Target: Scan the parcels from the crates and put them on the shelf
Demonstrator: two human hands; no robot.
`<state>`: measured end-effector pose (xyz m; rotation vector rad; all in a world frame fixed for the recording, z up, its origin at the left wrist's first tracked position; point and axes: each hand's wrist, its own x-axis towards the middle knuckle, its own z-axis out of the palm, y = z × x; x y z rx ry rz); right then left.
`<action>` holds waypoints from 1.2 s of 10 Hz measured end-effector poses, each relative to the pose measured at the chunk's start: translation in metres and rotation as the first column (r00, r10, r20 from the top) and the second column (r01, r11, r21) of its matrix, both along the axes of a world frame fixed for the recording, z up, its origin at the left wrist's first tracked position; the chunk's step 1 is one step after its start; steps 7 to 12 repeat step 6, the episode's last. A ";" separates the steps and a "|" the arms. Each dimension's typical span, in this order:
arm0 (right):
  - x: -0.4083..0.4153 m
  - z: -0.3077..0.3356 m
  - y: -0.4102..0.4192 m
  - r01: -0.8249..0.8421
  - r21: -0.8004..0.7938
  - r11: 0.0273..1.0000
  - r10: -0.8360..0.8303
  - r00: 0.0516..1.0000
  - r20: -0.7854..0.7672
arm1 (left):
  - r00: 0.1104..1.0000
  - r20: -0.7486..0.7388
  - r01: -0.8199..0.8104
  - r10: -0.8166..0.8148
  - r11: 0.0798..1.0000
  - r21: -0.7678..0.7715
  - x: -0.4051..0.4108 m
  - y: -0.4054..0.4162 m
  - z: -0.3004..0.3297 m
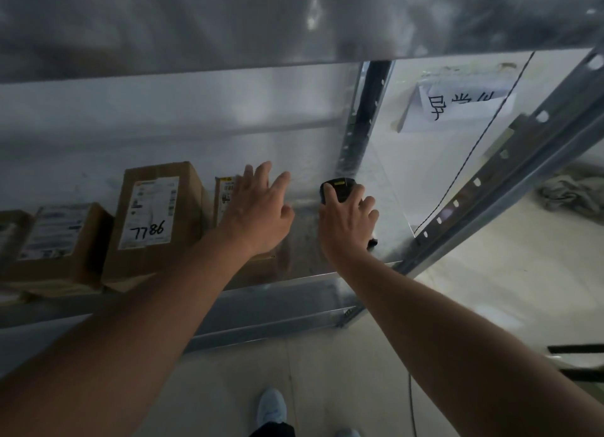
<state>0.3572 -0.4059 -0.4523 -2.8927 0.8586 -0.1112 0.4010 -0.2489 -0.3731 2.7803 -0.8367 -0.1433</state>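
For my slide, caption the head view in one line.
Left hand open over a parcel on the shelf; right hand grips the scanner beside it.

- Left hand: bare, no glove, ring or watch showing; its forearm is bare too, with no sleeve anywhere along its visible length.
- Right hand: likewise bare, nothing at the wrist; right forearm unsleeved up to the frame edge.
- Pale, whitish shoe with a rounded toe, below and between the two forearms.
- Just below that shoe, a dark trouser edge.
- Right of that shoe, the toe of a second pale shoe, mostly cut off.
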 end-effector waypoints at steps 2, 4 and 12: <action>0.001 -0.005 0.001 0.003 -0.040 0.999 -0.004 1.000 -0.028 | 1.000 -0.027 0.010 -0.011 1.000 -0.010 0.003 0.011 -0.002; -0.003 0.018 0.002 -0.024 0.005 1.000 0.024 0.998 -0.057 | 0.999 -0.018 0.039 -0.038 0.999 0.026 -0.002 0.021 0.017; -0.024 0.068 0.009 -0.147 0.054 0.988 0.147 0.989 0.012 | 1.000 -0.006 0.015 -0.015 0.999 0.028 -0.013 0.036 0.045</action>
